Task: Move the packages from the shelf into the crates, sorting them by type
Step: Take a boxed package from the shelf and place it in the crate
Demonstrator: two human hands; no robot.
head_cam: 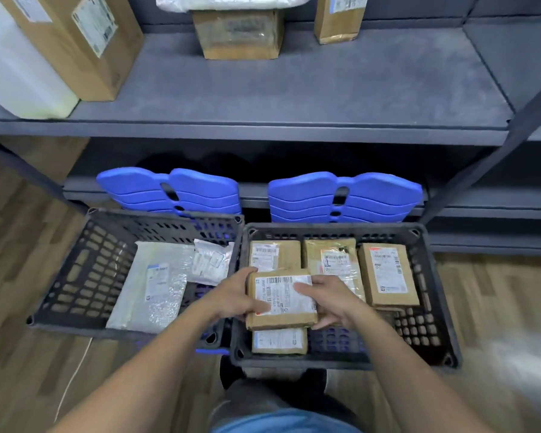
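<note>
Both hands grip a small cardboard box (281, 303) by its sides, left hand (241, 296) and right hand (330, 303) curled round the edges, low over the right crate (444, 310). It looks light and stiff with slick tape, so edge grips seem safest. The shelf (294, 89) holds bigger boxes (238, 34), and the left crate (72, 276) has soft mailers (156, 292). Other boxes (388, 273) crowd the right crate, with free floor only near-right.

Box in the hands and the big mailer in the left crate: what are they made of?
Box: brown cardboard, matte, with a white paper label. Mailer: seemingly pale plastic film over bubble padding, judging by its crinkled shine.
</note>
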